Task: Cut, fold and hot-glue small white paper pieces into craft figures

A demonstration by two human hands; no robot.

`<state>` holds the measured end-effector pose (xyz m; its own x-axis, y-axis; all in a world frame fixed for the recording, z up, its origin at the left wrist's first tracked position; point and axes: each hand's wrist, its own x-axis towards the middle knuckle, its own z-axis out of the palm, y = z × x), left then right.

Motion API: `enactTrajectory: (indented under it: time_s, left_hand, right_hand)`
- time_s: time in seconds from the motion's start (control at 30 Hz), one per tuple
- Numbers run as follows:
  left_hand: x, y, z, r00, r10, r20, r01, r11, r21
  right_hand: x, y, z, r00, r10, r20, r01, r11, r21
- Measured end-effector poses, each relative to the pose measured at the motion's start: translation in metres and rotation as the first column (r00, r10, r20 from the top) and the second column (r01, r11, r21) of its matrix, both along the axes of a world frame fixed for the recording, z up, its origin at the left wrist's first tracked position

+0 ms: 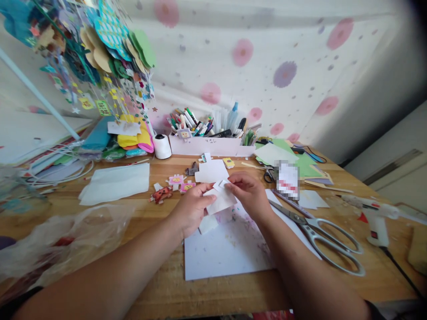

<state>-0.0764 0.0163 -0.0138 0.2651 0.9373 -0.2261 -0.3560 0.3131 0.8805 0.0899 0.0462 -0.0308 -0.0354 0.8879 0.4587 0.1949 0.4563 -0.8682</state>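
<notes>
Both hands meet near the middle of the view over a white sheet (230, 255) with small coloured specks. My left hand (193, 206) pinches the left side of a small white paper piece (223, 202). The fingers of my right hand (248, 191) are closed on its upper right corner, where a small folded strip shows. Just below lies another small white paper (208, 224) on the sheet. Behind the hands rests a white card (211, 170). Small pink paper figures (176, 179) and reddish ones (162, 194) lie to the left of my left hand.
Large scissors (313, 229) and a glue gun (376, 220) lie at the right. A pen box (210, 146) and a thread spool (162, 146) stand at the back. White papers (115, 182) and a clear plastic bag (83, 235) are at the left. Paper decorations (100, 49) hang upper left.
</notes>
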Motion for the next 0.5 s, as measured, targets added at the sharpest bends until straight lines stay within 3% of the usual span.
enactTrajectory:
  time_s: [0.13, 0.27, 0.4, 0.5]
  left_hand:
    - [-0.001, 0.002, -0.001, 0.982, 0.038, -0.183, -0.033, 0.999, 0.029]
    - [-0.004, 0.006, -0.001, 0.938, 0.147, -0.316, -0.098, 0.982, 0.164]
    - [-0.007, 0.009, 0.0, 0.939, 0.201, -0.28, -0.138, 0.963, 0.23]
    - [-0.009, 0.01, 0.0, 0.973, 0.163, -0.166, -0.133, 0.974, 0.181]
  right_hand:
    - [0.001, -0.002, 0.006, 0.964, 0.032, -0.263, -0.079, 0.982, -0.171]
    - [0.001, -0.004, 0.011, 0.936, 0.095, -0.339, -0.185, 0.952, -0.244]
    - [0.0, -0.004, 0.007, 0.934, 0.169, -0.316, -0.266, 0.918, -0.295]
    - [-0.001, -0.004, 0.005, 0.934, 0.179, -0.308, -0.271, 0.918, -0.288]
